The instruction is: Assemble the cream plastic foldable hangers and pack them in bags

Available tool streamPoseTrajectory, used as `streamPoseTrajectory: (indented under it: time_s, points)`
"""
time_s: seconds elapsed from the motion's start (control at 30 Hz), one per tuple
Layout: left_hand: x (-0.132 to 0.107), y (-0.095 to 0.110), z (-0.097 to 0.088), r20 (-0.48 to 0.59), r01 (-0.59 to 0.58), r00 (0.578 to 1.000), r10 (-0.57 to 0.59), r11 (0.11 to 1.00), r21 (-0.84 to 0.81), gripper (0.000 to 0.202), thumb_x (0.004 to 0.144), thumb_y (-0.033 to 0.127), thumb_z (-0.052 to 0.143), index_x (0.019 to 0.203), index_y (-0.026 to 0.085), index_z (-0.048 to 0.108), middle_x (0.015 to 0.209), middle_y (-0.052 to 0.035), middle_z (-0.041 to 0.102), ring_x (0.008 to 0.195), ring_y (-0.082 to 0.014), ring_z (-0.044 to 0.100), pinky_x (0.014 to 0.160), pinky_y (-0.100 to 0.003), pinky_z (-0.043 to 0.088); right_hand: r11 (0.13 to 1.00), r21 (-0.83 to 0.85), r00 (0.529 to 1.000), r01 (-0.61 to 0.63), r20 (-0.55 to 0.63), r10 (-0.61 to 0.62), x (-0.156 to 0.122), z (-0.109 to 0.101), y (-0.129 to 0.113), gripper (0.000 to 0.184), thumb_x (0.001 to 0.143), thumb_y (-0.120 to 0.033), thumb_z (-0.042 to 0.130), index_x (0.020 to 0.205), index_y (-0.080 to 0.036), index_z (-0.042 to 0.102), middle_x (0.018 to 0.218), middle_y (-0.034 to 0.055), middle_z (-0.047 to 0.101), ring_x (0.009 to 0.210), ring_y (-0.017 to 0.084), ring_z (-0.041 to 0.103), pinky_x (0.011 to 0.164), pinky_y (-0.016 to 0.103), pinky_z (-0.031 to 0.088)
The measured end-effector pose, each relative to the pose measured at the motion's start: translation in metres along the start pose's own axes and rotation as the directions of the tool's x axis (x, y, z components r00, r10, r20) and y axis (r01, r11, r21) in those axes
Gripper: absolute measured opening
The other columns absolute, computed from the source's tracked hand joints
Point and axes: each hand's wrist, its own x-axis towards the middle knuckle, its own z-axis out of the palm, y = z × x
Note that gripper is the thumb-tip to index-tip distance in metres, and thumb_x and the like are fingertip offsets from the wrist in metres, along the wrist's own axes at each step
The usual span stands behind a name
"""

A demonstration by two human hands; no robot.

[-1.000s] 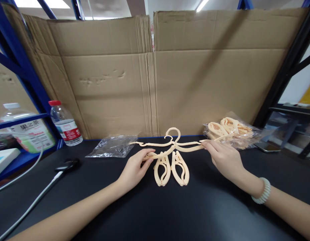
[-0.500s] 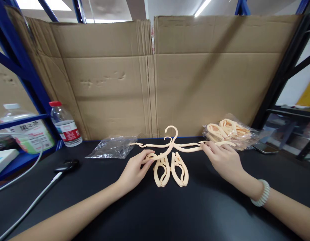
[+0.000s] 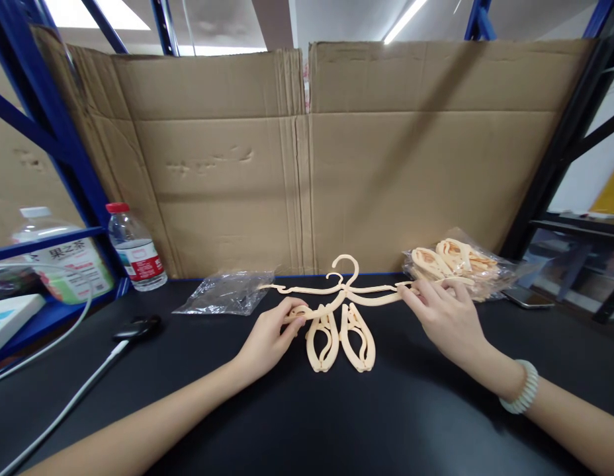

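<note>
A cream folding clothes hanger (image 3: pixel 374 299), its hook upright and its arms spread, is in both hands over the black table. My left hand (image 3: pixel 268 336) pinches the end of its left arm. On the right arm, near its outer part, the fingers of my right hand (image 3: pixel 443 309) are closed, hiding a stretch of it. Close behind lies another unfolded cream hanger (image 3: pixel 311 290) with a smaller-looking hook. Two folded hangers, a left folded hanger (image 3: pixel 313 350) and a right folded hanger (image 3: pixel 370 344), lie side by side in front, between my hands.
At the back right lies a clear bag of folded hangers (image 3: pixel 456 258), with a phone (image 3: pixel 525 297) beside it. A crumpled clear plastic bag (image 3: pixel 227 292) is at back left, near a red-capped bottle (image 3: pixel 141 254). A black device (image 3: pixel 138 327) has a white cable. Cardboard (image 3: pixel 227 185) walls the back.
The camera view has shifted slightly. The held hanger's large hook has turned a little to the right, and my right fingers have curled somewhat more. Both hands keep their hold.
</note>
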Motion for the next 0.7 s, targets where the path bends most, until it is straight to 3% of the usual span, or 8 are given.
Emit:
streamPoseTrajectory:
  time_s: [0.1,0.23,0.33,0.53,0.7]
  points:
    - [-0.001,0.003,0.002,0.009,0.047,0.999,-0.046,0.990,-0.130,0.015,0.093,0.032,0.046,0.098,0.019,0.051,0.075,0.0010,0.059,0.063,-0.0130,0.057,0.063,-0.026,0.045,1.000,-0.023,0.999,0.010,0.031,-0.009,-0.004,0.000,-0.005,0.028,0.091,-0.006,0.044,0.107,-0.015,0.066,0.085,0.0061,0.068,0.061,0.016,0.054,0.063,0.032,0.035]
    - [-0.003,0.008,0.009,0.029,0.111,0.994,-0.108,0.932,-0.345,0.016,0.092,0.034,0.047,0.093,0.019,0.047,0.076,0.0011,0.059,0.061,-0.0121,0.054,0.062,-0.027,0.043,0.999,-0.039,1.000,-0.010,0.026,0.011,-0.008,0.003,-0.011,0.043,0.084,0.002,0.044,0.119,-0.014,0.062,0.091,0.0052,0.069,0.042,0.009,0.044,0.045,0.027,0.027]
    - [-0.004,0.010,0.012,0.045,0.128,0.992,-0.120,0.886,-0.446,0.017,0.092,0.036,0.048,0.093,0.018,0.047,0.075,0.0016,0.057,0.060,-0.0114,0.052,0.062,-0.027,0.043,0.999,-0.044,0.999,-0.033,0.041,0.035,-0.008,0.003,-0.012,0.040,0.083,0.002,0.045,0.115,-0.014,0.064,0.090,0.0048,0.069,0.039,0.009,0.043,0.042,0.026,0.026]
    - [-0.003,0.010,0.011,0.057,0.139,0.990,-0.127,0.857,-0.496,0.018,0.090,0.036,0.050,0.091,0.018,0.047,0.074,0.0016,0.057,0.058,-0.0106,0.050,0.061,-0.027,0.041,0.998,-0.013,0.996,-0.065,0.053,0.065,-0.004,0.000,-0.012,0.034,0.085,-0.001,0.048,0.109,-0.016,0.066,0.094,0.0059,0.069,0.056,0.013,0.057,0.053,0.027,0.038]
    - [-0.003,0.011,0.011,0.059,0.146,0.989,-0.135,0.858,-0.493,0.020,0.089,0.037,0.052,0.090,0.018,0.048,0.073,0.0019,0.057,0.057,-0.0104,0.050,0.061,-0.027,0.041,0.991,0.123,0.997,-0.060,0.054,0.053,-0.003,0.001,-0.012,0.037,0.083,0.001,0.046,0.110,-0.014,0.066,0.105,0.0120,0.067,0.094,0.027,0.060,0.078,0.036,0.048]
